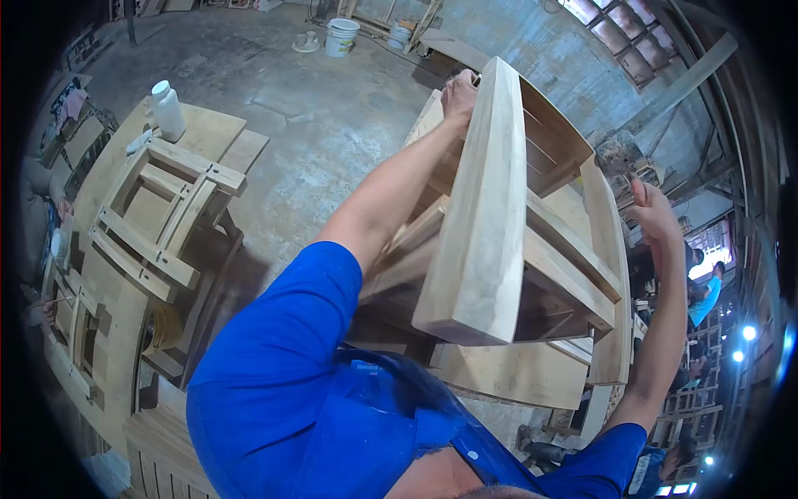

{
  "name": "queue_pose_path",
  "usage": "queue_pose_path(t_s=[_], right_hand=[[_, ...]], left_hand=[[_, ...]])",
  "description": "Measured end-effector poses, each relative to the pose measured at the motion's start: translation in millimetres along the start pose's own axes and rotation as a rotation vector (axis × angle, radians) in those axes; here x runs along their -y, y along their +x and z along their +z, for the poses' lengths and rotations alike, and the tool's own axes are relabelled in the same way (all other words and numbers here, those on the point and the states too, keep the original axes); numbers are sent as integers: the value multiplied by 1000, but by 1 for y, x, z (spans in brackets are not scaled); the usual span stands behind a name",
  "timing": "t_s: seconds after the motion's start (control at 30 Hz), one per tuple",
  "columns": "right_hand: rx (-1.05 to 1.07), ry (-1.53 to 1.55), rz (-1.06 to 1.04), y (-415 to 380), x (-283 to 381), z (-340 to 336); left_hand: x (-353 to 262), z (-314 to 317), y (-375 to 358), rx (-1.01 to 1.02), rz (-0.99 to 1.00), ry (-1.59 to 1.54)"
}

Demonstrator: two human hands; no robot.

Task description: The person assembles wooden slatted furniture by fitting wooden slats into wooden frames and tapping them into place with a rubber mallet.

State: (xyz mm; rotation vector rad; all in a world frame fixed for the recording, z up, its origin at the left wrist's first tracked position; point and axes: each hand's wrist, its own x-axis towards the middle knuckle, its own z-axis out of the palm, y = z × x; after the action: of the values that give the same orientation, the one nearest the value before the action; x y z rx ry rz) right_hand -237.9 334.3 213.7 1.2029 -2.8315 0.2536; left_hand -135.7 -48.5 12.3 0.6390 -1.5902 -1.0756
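My left hand [460, 96] is closed at the far end of a pale wooden frame [482, 224], beside its thick front beam; the beam partly hides the fingertips. The frame has a tapered beam towards me, crossbars inside and a curved rail on the right. My right hand [654, 212] is raised just off the right side of the frame. Its fingers look apart, one pointing up, and nothing clear shows in it. Beneath the frame lies a flat wooden panel [515, 373].
At left, a wooden worktable [199, 125] bears a white bottle [168, 112] and a slatted frame [145, 212]. A white bucket [341, 38] stands on the floor behind. Another person's hand [64, 208] is at far left; a person in light blue [708, 298] is at far right.
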Motion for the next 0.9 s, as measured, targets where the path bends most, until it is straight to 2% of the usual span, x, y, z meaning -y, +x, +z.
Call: queue_pose_path(t_s=[0.03,0.1,0.17,0.23,0.3,0.4,0.5,0.57,0.6,0.7,0.77,0.8,0.83,0.87,0.9], right_hand=[[2,-9,0,8,-6,-7],[-63,90,-180,38,-29,-33],[-201,271,-168,40,35,-71],[-400,214,-3,49,96,-108],[-544,475,-137,50,154,-118],[-609,390,-181,106,164,-87],[-279,-24,-518,104,168,43],[-200,-126,-704,109,170,53],[-119,34,-577,106,175,40],[13,207,-118,86,221,5],[-352,199,-61,86,224,19],[-507,28,-547,122,187,36],[-726,-205,-999,157,149,53],[-413,-187,-893,156,142,50],[-187,-108,-724,133,145,34]], left_hand=[[2,2,-1,-3,-6,-7],[-1,1,-1,-13,-17,-63],[2,2,-2,-20,31,-61],[4,6,-2,-25,39,-96],[2,5,-5,-32,36,-119],[-2,3,-6,-63,85,-122],[-2,2,-9,-75,93,-103],[7,3,-9,-76,128,-93],[10,7,-14,-81,134,-94],[6,4,-8,-43,115,-107],[8,6,-7,-77,147,-113],[13,10,-7,-108,201,-87],[30,22,5,-48,190,-149],[27,14,0,-11,197,-74],[28,10,-2,16,210,-7]])
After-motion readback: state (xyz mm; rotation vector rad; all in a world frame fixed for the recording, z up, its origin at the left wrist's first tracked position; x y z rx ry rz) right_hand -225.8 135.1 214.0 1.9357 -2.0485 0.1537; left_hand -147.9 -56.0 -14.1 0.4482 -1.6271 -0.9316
